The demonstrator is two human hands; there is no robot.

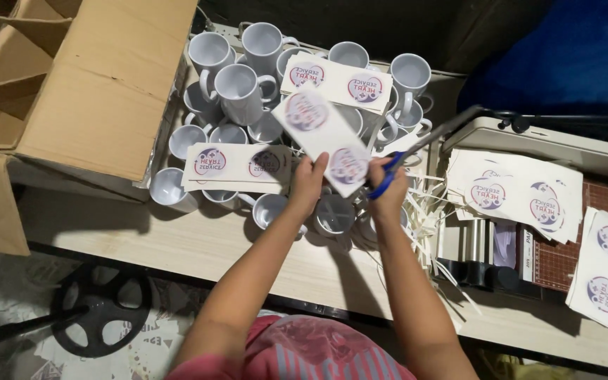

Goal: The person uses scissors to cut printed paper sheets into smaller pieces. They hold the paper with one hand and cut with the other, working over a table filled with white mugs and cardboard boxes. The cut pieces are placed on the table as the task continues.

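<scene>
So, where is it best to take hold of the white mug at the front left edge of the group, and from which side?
Probably by its rim and outer wall, coming from the left. The white ceramic mug lies tilted with its open mouth up, and its left side faces bare wooden table. Other mugs and a printed paper strip crowd its right side. Its handle is not visible.

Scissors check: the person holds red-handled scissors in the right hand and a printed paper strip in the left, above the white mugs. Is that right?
Not quite. The head view shows the scissors in the right hand have blue handles, not red. The rest stands: the left hand holds the printed paper strip above the white mugs.
</scene>
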